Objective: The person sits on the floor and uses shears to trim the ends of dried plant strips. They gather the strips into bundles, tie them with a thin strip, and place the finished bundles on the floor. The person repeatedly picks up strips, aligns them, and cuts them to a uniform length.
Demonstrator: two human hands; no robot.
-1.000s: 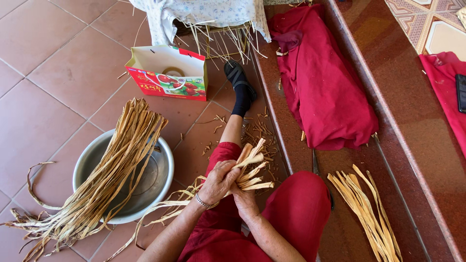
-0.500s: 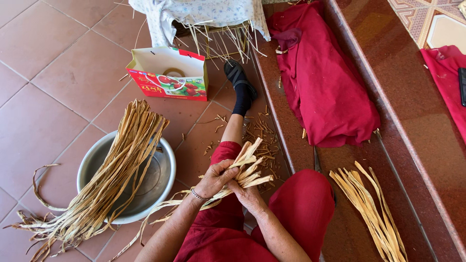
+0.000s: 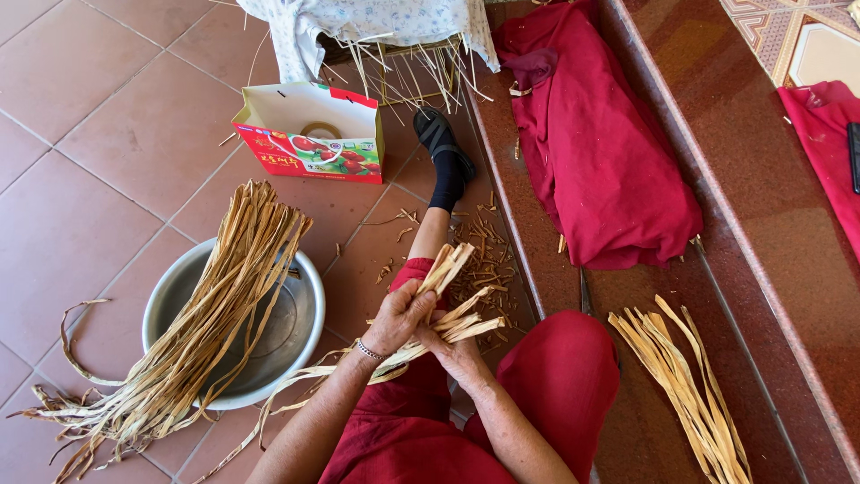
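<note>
I sit on the tiled floor in red clothes, one leg stretched out with a black sock (image 3: 445,157). My left hand (image 3: 401,315) grips a bunch of dried tan plant strips (image 3: 454,309) over my lap; its cut ends fan up and to the right. My right hand (image 3: 457,354) holds the same bunch from below. The strips' long tails trail down to the left across the floor. Small cut scraps (image 3: 482,255) lie scattered beside my leg.
A metal basin (image 3: 291,327) at left carries a long sheaf of dried strips (image 3: 202,318) laid across it. A red and white paper bag (image 3: 309,134) stands beyond. Red cloth (image 3: 596,152) lies on the step at right, with another pile of strips (image 3: 685,390) nearby.
My hands have stayed over my lap, with the bunch's cut ends shifting slightly. The view has tilted a little; nothing else moved.
</note>
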